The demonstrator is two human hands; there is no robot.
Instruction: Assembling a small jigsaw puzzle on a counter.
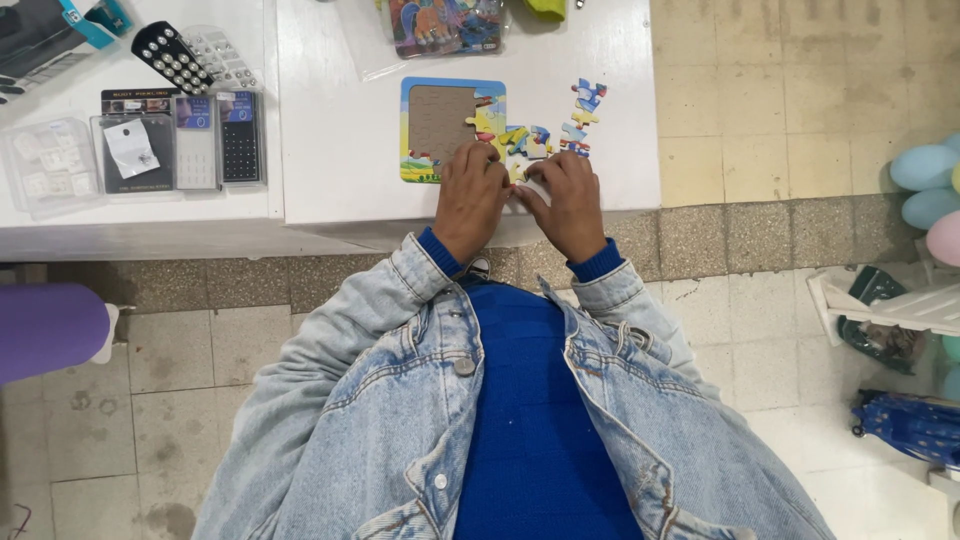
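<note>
A small jigsaw puzzle tray (440,120) with a colourful border and bare brown middle lies on a white table (340,150). Loose colourful pieces (583,112) lie to its right. My left hand (469,198) rests at the tray's lower right corner, fingers curled over pieces there. My right hand (568,200) is right beside it, fingertips pinching a puzzle piece (532,175) near the table's front edge. What sits under the fingers is mostly hidden.
A bagged colourful puzzle (445,22) lies at the table's far edge. On a second table to the left are clear plastic cases (175,150) and studded cards (185,58). Pastel balloons (930,190) and a white rack (900,305) stand at the right on the tiled floor.
</note>
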